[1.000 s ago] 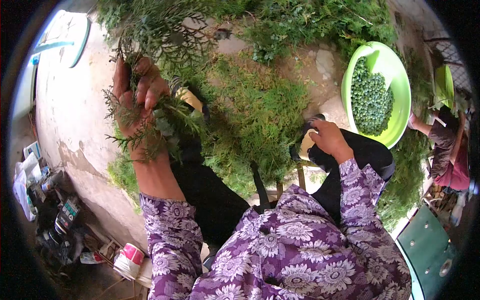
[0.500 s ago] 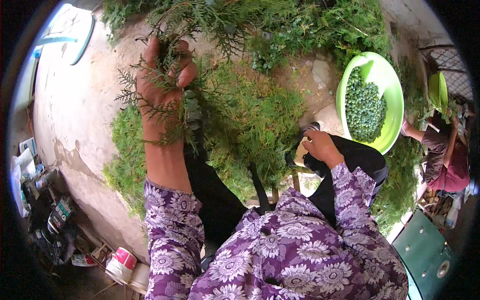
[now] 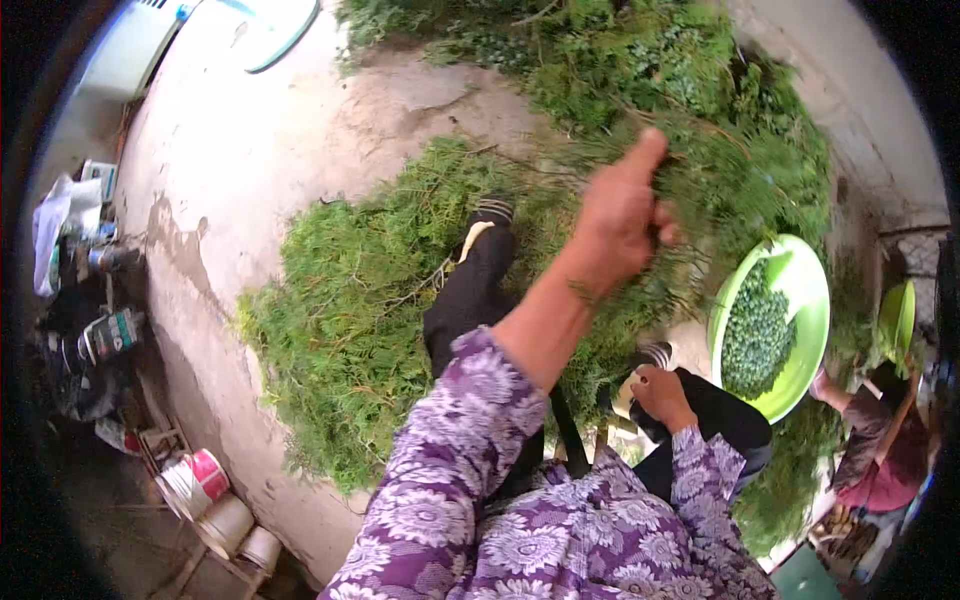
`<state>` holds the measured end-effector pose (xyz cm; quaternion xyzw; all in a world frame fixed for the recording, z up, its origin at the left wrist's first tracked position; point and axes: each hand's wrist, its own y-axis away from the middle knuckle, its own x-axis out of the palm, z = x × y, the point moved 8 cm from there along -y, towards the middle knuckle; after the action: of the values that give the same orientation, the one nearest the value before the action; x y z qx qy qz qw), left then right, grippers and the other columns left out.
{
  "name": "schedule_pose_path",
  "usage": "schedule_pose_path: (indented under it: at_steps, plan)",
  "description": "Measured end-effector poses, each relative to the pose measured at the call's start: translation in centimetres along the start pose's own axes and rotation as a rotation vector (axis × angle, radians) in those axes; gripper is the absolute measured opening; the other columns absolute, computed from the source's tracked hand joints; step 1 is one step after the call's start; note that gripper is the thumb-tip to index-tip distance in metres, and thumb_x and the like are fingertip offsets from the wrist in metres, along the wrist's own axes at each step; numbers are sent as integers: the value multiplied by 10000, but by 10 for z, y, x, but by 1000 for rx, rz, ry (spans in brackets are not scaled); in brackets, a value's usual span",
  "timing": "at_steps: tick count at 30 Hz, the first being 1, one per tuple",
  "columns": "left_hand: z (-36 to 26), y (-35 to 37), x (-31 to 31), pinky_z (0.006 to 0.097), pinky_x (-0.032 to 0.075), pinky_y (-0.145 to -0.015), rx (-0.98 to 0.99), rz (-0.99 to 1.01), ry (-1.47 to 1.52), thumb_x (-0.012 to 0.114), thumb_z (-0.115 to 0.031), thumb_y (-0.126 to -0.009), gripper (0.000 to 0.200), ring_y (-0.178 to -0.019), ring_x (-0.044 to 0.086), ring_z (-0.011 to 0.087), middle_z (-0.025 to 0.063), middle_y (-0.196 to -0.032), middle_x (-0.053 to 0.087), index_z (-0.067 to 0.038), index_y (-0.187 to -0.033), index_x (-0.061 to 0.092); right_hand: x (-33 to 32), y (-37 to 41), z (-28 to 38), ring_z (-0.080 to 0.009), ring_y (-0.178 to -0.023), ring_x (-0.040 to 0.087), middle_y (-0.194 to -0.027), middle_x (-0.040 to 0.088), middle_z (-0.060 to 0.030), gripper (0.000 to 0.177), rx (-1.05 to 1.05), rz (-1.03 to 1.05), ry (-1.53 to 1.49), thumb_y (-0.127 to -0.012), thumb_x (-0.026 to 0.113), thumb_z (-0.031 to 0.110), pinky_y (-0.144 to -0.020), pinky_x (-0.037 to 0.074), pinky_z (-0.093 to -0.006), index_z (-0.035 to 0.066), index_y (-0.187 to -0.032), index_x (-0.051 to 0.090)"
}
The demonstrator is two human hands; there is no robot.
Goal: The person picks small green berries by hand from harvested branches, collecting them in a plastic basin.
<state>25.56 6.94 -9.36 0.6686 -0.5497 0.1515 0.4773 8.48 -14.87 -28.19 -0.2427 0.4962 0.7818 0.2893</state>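
My left hand (image 3: 615, 225) is stretched over the greenery in the middle right, fingers curled round a green branch (image 3: 690, 215) that is blurred by motion. Near my knee, my right hand (image 3: 663, 397) has its fingers drawn together; anything inside them is too small to make out. To its right stands a lime-green basin (image 3: 815, 335) holding many small green berries (image 3: 755, 340). Cut evergreen branches (image 3: 350, 300) lie around my feet, and a larger heap (image 3: 640, 60) covers the floor ahead.
At the far right a co-worker in a dark red top (image 3: 885, 480) sits near another green basin (image 3: 898, 315). White buckets (image 3: 195, 480) stand at the lower left, below a dark clutter of bags and containers. A wall (image 3: 850, 110) runs along the upper right.
My left hand has swung from the upper left to the right, towards the basin and the heap. The view has shifted, showing more of the floor branches. My right hand remains near my knee.
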Motion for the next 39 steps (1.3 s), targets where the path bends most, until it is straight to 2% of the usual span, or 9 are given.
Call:
schedule_pose_path:
  at_steps: [6, 12, 14, 16, 19, 25, 29, 33, 39]
  plan:
    - [9, -11, -5, 253, 301, -356, -85, 33, 31, 550, -370, -809, 274, -433, 344, 99, -3, -643, 447, -104, -807, 488, -4, -18, -3, -375, -746, 533, -763, 554, -218, 237, -78, -140, -129, -685, 550, 211, -639, 418, -447, -10, -767, 535]
    - [-5, -2, -26, 232, 314, -357, -12, -115, -49, 532, -370, -821, 249, -433, 352, 85, -6, -627, 475, -124, -844, 510, 29, -84, -32, -379, -734, 533, -743, 537, -230, 316, -187, -305, -105, -690, 537, 261, -622, 416, -445, -8, -856, 529]
    - [-11, -4, -33, 226, 316, -356, 28, -106, -4, 530, -355, -824, 227, -435, 357, 75, -7, -644, 494, -131, -850, 512, 36, -102, -37, -363, -746, 547, -767, 558, -220, 319, 27, -225, -329, -701, 538, 252, -642, 432, -426, -3, -892, 540]
    - [-18, -3, -30, 224, 316, -358, 49, -87, 13, 526, -343, -829, 212, -435, 359, 69, -10, -669, 507, -132, -845, 513, 31, -122, -30, -344, -775, 556, -822, 580, -200, 318, -159, -382, -346, -715, 541, 232, -677, 445, -409, 13, -946, 544]
    - [-40, 13, -37, 209, 326, -358, 248, -378, -58, 495, -346, -845, 237, -446, 370, 56, -4, -708, 528, -111, -866, 513, 55, -163, -58, -333, -801, 560, -864, 586, -195, 294, 169, -244, -299, -724, 543, 208, -700, 450, -405, 24, -953, 555]
    - [-53, 7, -60, 195, 315, -345, 259, -230, -37, 477, -339, -855, 232, -452, 381, 53, 14, -746, 552, -113, -896, 505, 44, -181, -72, -349, -933, 528, -962, 565, -211, 340, 457, -244, -244, -726, 552, 160, -808, 428, -406, 1, -1025, 529]
    - [-54, 9, -70, 253, 354, -408, 194, -290, 35, 473, -324, -862, 217, -478, 392, 91, 11, -739, 537, -111, -893, 501, 112, -217, -116, -357, -918, 541, -978, 568, -188, 276, 373, 91, -37, -738, 561, 126, -820, 438, -394, 22, -993, 550]
    - [-52, 6, -64, 305, 385, -498, 200, -164, 171, 469, -304, -867, 216, -514, 401, 119, 5, -770, 534, -93, -894, 508, 64, -186, -73, -333, -878, 566, -932, 583, -185, 196, 619, -46, -109, -727, 547, 108, -759, 464, -411, 46, -907, 593]
    - [-34, 3, -59, 297, 437, -536, 163, -267, 91, 465, -331, -867, 308, -581, 459, 130, 43, -796, 536, -41, -947, 532, 110, -203, -100, -349, -897, 543, -952, 568, -195, 237, 437, -144, 56, -702, 556, 98, -766, 449, -406, 27, -928, 580]
